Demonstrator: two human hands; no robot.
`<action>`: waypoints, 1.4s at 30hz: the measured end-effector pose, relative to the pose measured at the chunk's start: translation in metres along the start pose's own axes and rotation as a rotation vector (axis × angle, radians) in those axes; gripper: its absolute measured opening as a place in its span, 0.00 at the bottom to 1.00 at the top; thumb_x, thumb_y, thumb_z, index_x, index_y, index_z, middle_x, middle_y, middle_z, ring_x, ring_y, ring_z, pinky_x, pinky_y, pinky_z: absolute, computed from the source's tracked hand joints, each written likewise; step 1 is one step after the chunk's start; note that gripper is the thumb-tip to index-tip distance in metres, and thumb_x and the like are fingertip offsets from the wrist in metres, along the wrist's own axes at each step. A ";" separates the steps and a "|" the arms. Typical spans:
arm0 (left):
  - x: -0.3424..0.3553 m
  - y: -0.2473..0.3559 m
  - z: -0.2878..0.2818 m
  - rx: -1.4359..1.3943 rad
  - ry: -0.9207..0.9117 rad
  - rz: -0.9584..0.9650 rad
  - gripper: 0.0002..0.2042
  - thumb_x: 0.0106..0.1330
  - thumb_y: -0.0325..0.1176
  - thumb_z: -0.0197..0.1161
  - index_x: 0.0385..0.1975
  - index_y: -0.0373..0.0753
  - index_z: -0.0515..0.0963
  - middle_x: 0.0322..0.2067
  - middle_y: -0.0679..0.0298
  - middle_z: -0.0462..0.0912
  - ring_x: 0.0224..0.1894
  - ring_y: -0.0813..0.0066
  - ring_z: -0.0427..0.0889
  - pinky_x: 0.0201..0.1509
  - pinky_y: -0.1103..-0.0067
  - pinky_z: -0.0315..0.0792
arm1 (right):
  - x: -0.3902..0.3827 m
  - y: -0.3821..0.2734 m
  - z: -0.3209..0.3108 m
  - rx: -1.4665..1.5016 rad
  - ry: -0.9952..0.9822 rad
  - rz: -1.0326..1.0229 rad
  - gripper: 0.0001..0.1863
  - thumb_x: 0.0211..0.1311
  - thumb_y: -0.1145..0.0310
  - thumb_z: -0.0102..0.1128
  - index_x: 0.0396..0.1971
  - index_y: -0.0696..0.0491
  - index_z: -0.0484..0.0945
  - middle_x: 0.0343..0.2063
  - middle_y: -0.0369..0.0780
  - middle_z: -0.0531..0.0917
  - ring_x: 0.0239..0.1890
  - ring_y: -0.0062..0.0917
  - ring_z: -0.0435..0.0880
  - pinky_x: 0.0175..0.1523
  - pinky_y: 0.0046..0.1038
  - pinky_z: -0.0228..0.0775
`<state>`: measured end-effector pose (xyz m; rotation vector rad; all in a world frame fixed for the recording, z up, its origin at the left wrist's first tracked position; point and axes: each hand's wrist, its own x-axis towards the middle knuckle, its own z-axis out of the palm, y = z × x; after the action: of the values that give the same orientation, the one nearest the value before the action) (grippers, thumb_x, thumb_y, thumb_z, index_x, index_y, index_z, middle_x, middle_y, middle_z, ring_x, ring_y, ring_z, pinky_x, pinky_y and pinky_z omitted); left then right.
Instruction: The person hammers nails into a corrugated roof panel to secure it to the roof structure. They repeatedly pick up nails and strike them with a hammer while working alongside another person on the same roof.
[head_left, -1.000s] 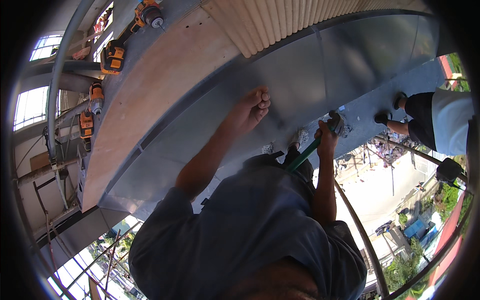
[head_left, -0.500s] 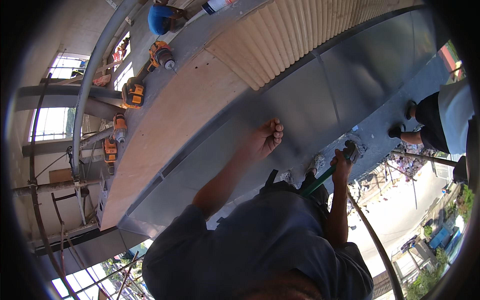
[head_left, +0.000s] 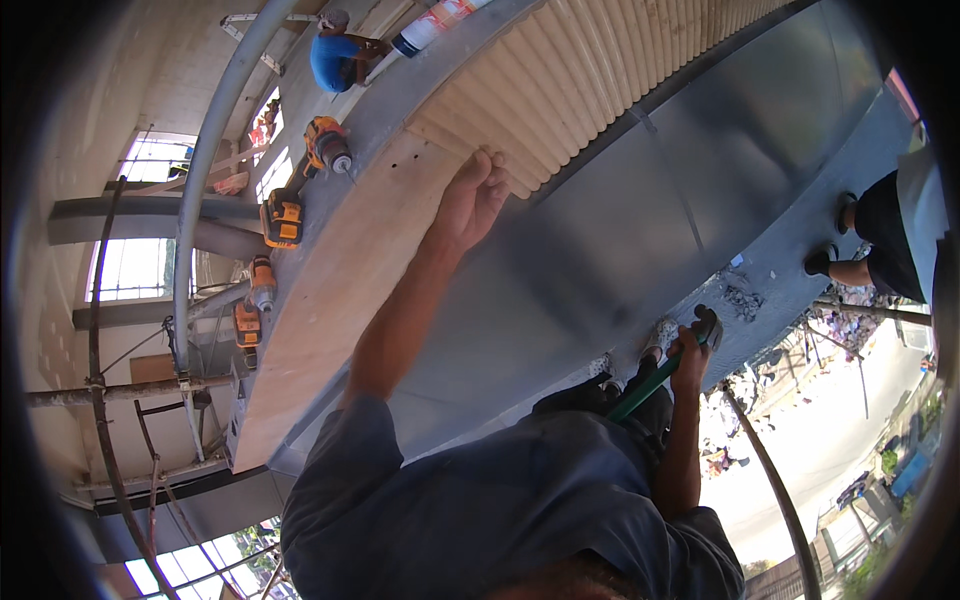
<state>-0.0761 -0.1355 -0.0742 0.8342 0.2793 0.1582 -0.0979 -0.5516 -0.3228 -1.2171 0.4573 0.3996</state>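
My left hand (head_left: 472, 203) is raised over the pale wooden board (head_left: 340, 270), its fingertips at the lower corner of the ribbed cream panel (head_left: 560, 95). The fingers are curled together in a pinch. Whatever they hold, if anything, is too small to make out. Lower on the right, my right hand (head_left: 688, 362) grips a hammer (head_left: 648, 388) by its green handle, close under the dark metal head. The hammer hangs beside my body, touching neither board nor panel.
Two orange-and-black cordless drills, one larger (head_left: 326, 146) and one smaller (head_left: 262, 283), rest on the ledge beyond the board. A tube (head_left: 440, 22) lies farther along. A person in blue (head_left: 335, 62) crouches at the back; another person (head_left: 890, 235) stands right. Scaffold pipes (head_left: 190, 200) rise left.
My left hand has moved up and left, from over the grey metal sheet to the ribbed panel's corner. My right hand still holds the hammer. The whole view has shifted slightly.
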 end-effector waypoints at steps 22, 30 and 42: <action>-0.113 -0.145 -0.057 -0.363 0.232 -0.231 0.10 0.80 0.39 0.54 0.37 0.43 0.77 0.23 0.71 0.68 0.31 0.78 0.71 0.36 0.80 0.68 | -0.015 -0.014 0.009 -0.070 -0.044 0.086 0.13 0.63 0.69 0.64 0.44 0.57 0.75 0.19 0.36 0.75 0.19 0.21 0.74 0.28 0.26 0.68; -0.077 -0.092 -0.057 -0.454 -0.016 -0.138 0.10 0.82 0.36 0.48 0.47 0.39 0.75 0.28 0.68 0.76 0.21 0.84 0.67 0.26 0.84 0.62 | -0.010 -0.002 0.022 -0.077 -0.081 0.010 0.14 0.63 0.73 0.64 0.46 0.55 0.73 0.23 0.35 0.75 0.20 0.20 0.74 0.26 0.26 0.67; -0.067 -0.159 0.035 -1.133 -0.479 -0.247 0.15 0.84 0.36 0.37 0.53 0.36 0.70 0.27 0.64 0.77 0.18 0.82 0.72 0.22 0.83 0.64 | -0.090 -0.139 0.184 -0.127 -0.534 -0.120 0.32 0.58 0.77 0.67 0.64 0.56 0.71 0.32 0.39 0.82 0.22 0.16 0.76 0.24 0.20 0.64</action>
<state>-0.1245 -0.2821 -0.1581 -0.3018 -0.1747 -0.1229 -0.0785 -0.4222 -0.1123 -1.1958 -0.1007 0.6338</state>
